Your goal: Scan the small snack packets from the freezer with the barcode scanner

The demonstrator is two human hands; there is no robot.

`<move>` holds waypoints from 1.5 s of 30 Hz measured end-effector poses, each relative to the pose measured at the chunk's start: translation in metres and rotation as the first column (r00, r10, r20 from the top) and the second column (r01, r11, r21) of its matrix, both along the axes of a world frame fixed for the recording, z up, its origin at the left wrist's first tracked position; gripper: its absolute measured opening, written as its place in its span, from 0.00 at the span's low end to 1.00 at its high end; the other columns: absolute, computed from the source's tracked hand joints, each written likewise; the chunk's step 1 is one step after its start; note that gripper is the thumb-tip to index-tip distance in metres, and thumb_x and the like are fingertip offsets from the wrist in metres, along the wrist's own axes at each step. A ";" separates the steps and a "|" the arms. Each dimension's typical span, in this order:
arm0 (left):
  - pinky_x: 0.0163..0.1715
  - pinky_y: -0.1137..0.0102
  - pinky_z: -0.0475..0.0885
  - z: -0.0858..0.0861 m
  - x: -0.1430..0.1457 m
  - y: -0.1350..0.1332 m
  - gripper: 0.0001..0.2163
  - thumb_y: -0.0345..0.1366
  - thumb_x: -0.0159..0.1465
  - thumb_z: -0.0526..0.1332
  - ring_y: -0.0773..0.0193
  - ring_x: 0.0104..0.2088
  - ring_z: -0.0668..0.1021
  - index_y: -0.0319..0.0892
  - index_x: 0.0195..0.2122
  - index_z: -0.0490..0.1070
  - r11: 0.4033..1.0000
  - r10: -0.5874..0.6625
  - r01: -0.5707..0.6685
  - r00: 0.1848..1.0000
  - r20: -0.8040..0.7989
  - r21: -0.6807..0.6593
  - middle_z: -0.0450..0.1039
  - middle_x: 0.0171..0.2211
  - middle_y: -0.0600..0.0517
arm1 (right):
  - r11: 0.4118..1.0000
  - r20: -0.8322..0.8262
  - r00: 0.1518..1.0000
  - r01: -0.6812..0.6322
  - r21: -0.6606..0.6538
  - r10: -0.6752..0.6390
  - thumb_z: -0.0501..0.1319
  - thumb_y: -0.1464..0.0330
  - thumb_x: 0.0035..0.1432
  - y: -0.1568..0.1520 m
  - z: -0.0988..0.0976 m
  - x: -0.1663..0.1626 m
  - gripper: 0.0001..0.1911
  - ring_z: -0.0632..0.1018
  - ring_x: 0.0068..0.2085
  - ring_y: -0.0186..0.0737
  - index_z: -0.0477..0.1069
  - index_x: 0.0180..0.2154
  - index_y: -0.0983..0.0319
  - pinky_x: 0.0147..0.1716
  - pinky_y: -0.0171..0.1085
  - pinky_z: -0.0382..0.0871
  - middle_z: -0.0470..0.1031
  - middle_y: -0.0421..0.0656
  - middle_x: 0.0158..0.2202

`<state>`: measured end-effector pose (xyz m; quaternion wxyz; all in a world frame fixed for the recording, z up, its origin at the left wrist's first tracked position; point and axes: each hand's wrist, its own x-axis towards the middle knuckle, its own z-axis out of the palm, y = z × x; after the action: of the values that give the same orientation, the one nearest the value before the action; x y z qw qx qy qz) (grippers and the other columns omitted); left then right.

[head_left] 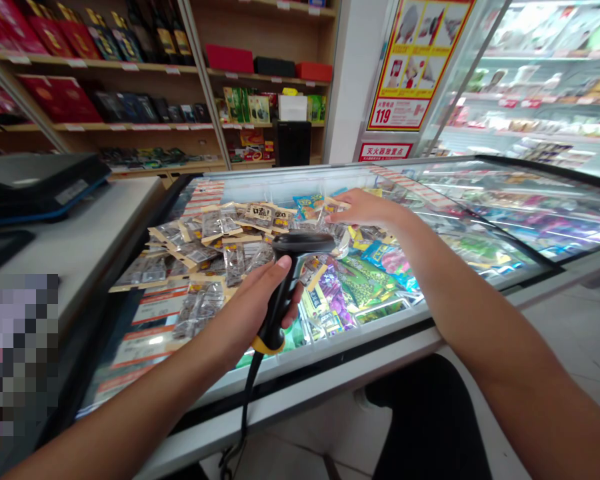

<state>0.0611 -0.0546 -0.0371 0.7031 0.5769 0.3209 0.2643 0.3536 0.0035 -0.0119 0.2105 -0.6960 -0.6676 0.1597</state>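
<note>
My left hand is closed round the handle of a black barcode scanner with a yellow collar and a cable hanging down. The scanner's head points over an open chest freezer full of packets. My right hand reaches into the freezer and rests on the pile, its fingers on a clear snack packet at the far side. Tan and clear packets lie heaped to the left, and green and purple bags lie nearer the front rim.
A grey counter with a black device stands at the left. The freezer's glass lid covers its right half. Wooden shelves of boxed goods line the back wall. A red and yellow poster hangs beside a refrigerated display.
</note>
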 end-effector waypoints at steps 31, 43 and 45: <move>0.18 0.75 0.60 -0.002 0.000 0.003 0.21 0.53 0.68 0.56 0.71 0.16 0.65 0.40 0.28 0.66 0.996 0.066 -0.064 0.997 0.036 -0.064 0.66 0.22 0.53 | 0.877 0.409 0.788 0.332 0.346 -0.460 0.65 0.56 0.62 0.021 -0.027 0.062 0.17 0.77 0.55 0.65 0.84 0.45 0.59 0.56 0.61 0.66 0.82 0.54 0.48; 0.17 0.75 0.62 0.004 -0.001 0.007 0.14 0.47 0.71 0.54 0.71 0.17 0.65 0.42 0.36 0.67 0.958 0.270 -0.241 0.944 0.192 -0.158 0.67 0.24 0.55 | 0.930 0.206 0.921 -0.355 0.099 0.330 0.67 0.57 0.63 0.010 -0.035 -0.038 0.25 0.73 0.61 0.54 0.73 0.60 0.50 0.61 0.50 0.67 0.75 0.46 0.60; 0.17 0.75 0.62 0.005 0.000 0.007 0.14 0.47 0.72 0.53 0.71 0.17 0.65 0.42 0.36 0.67 0.956 0.271 -0.242 0.944 0.187 -0.163 0.67 0.24 0.55 | 0.939 0.230 0.923 -0.334 0.079 0.309 0.69 0.56 0.60 0.013 -0.039 -0.034 0.27 0.74 0.60 0.56 0.73 0.59 0.54 0.59 0.50 0.69 0.75 0.49 0.58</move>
<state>0.0606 -0.0474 -0.0324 0.7304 0.4494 0.3360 0.3895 0.3192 0.0161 -0.0505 0.1487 -0.5764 -0.7998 0.0770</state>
